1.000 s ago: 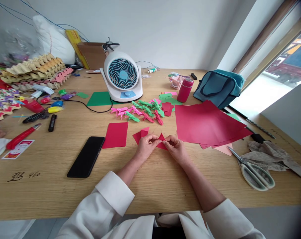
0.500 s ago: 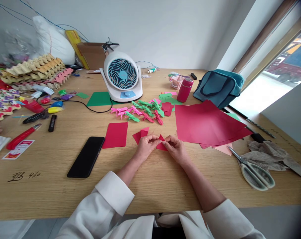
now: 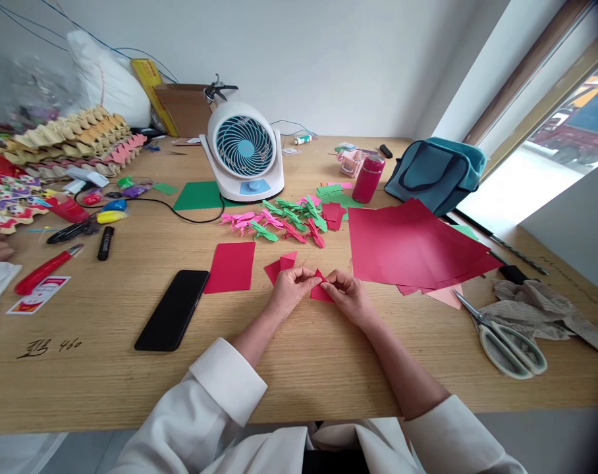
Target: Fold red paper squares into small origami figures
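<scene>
Grip of both hands (image 3: 321,293) closed, fingertips pinching a small, pointed, folded red paper (image 3: 321,292); smooth-grained wooden table (image 3: 289,382) beneath.

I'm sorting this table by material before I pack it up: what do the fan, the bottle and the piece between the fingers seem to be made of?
Fan: likely glossy plastic, from its smooth white moulded shell.
Bottle: perhaps painted metal, given its shiny red body; plastic is possible.
Folded piece: apparently matte red paper, thin with crisp edges.
</scene>
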### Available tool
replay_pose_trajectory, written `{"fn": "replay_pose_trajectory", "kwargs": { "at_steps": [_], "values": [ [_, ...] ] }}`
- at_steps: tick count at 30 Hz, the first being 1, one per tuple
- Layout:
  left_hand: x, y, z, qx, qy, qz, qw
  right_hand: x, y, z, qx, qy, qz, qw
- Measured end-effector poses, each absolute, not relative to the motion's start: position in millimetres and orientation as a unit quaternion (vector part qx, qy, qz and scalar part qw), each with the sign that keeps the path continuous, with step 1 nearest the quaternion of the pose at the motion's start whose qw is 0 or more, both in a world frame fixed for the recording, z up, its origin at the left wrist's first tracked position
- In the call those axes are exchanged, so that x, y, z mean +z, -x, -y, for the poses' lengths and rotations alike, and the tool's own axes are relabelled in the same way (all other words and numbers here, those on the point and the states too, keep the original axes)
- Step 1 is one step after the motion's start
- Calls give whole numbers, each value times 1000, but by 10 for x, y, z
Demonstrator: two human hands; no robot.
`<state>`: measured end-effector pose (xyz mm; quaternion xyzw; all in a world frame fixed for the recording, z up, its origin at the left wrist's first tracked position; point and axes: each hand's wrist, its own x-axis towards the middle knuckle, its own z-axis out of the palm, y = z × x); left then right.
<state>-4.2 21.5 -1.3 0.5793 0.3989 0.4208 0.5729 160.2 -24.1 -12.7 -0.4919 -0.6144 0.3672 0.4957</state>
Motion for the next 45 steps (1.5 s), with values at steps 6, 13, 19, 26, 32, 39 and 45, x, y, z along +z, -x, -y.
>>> {"fn": "replay_pose_trajectory", "kwargs": {
  "at_steps": [6, 13, 19, 26, 32, 39, 45],
  "values": [
    [1, 26, -194, 427, -552, -406, 590, -139, -1608, 233, 375, 492, 614, 490],
    [22, 20, -190, 434, -516, -405, 617, -116, -1602, 248, 388, 490, 615, 481],
    [17, 20, -188, 448, -479, -396, 642, -86, -1601, 264, 379, 487, 641, 456],
    [-3, 58, -232, 491, -463, -373, 636, -98, -1580, 285, 382, 484, 659, 431],
    [-12, 56, -209, 447, -570, -394, 566, -122, -1591, 219, 413, 502, 562, 511],
    [-11, 39, -178, 412, -708, -394, 418, -80, -1589, 196, 404, 516, 521, 547],
    [16, 51, -175, 407, -727, -380, 401, -71, -1574, 215, 426, 503, 525, 539]
  ]
}}
